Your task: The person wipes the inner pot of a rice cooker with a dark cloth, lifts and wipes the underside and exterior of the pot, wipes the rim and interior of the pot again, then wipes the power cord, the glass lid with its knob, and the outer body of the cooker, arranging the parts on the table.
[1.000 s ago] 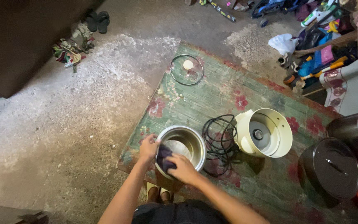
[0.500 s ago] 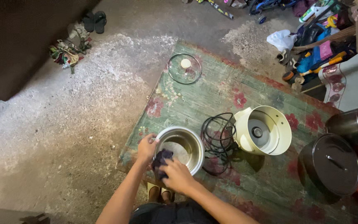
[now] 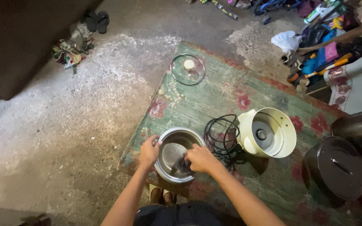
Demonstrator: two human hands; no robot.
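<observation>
A round metal inner pot (image 3: 170, 146) sits on a green floral mat (image 3: 214, 96) in front of me. My left hand (image 3: 148, 151) grips the pot's left rim. My right hand (image 3: 200, 159) reaches inside the pot and is closed on a dark cloth (image 3: 182, 165) pressed against the pot's inner wall. Right of the pot stands a cream cooker body (image 3: 267, 133), empty inside, with its black cord (image 3: 221, 136) coiled between it and the pot.
A glass lid (image 3: 187, 69) lies on the mat's far edge. A dark lidded pot (image 3: 336, 167) and another pot (image 3: 359, 125) stand at the right. Clutter (image 3: 319, 46) is piled at the top right, sandals and rags (image 3: 78, 39) at the top left. Bare concrete floor lies to the left.
My right hand with the cloth has shifted from the pot's near-left side to its right inner side. The left hand keeps its hold on the rim.
</observation>
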